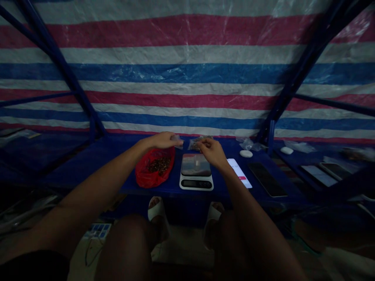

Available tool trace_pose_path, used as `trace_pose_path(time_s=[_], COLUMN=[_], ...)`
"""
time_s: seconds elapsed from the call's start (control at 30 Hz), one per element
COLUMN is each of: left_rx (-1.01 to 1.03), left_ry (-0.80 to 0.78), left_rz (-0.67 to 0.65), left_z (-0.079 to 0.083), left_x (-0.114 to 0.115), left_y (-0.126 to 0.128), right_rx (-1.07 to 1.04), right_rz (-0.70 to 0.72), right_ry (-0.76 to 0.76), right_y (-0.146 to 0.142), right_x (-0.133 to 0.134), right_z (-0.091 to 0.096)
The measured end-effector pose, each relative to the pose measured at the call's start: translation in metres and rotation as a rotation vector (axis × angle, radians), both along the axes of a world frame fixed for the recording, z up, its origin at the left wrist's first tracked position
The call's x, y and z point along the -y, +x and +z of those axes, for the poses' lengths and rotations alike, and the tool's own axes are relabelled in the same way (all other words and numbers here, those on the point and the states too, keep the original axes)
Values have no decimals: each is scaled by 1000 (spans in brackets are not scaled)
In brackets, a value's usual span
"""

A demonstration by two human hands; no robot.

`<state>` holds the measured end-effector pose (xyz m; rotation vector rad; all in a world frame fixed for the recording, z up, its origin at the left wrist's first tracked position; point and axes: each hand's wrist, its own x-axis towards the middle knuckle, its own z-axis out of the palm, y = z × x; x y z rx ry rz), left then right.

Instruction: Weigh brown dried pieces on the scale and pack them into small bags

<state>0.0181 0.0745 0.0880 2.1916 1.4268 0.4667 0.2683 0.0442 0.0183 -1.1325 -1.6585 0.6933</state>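
My left hand [164, 140] reaches forward over the blue shelf [117, 164] and pinches a small clear plastic bag [177, 139] at its fingertips. My right hand [211, 151] hovers above the scale, fingers closed on another small clear packet [195, 143] with brownish contents. Below the left hand lies a red plastic bag [154, 168], open, with dark brown pieces inside. A white digital kitchen scale [196, 171] stands between the hands, its platform bare.
Right of the scale lie a lit phone [240, 173] and a dark phone [267, 179]. Small white pucks [246, 153] and crumpled clear bags [249, 143] sit at the back. More phones [319, 175] lie far right. Blue frame posts and a striped tarp stand behind.
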Motion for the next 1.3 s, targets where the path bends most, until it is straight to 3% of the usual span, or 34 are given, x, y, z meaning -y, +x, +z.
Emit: trace_pose_path(time_s=[0.07,0.17,0.27,0.37,0.5,0.67,0.8,0.93,1.1,1.2,1.3], left_rx=[85,169,136,56,-114,-589,-718,-703,-700,-689,-527], left_ry=[-75,-156,-141,-44,303,181,194,97,164,158,150], left_rz=[59,253,374,432,443,379,309,305,279,279,304], left_z=[-9,-28,-47,-56,-49,-38,-40,-48,-55,-53,-49], left_x=[-16,-37,-52,-56,-26,40,69,78,75,68,58], left_y=[14,34,47,52,41,20,15,16,10,4,-5], right_rx=[-12,-24,-22,-39,-79,-167,-100,136,398,604,749], right_rz=[-5,-1,6,19,5,-68,-133,-246,-229,-216,-240], right_ry=[-15,-26,-32,-39,-29,-30,-20,-56,7,10,-80], right_y=[3,6,7,7,7,11,15,22,26,26,25], right_x=[-2,-5,-4,-2,-3,-5,-12,-34,-68,-78,-78], right_z=[-3,-8,-8,-6,-3,-1,-7,-22,-42,-48,-49])
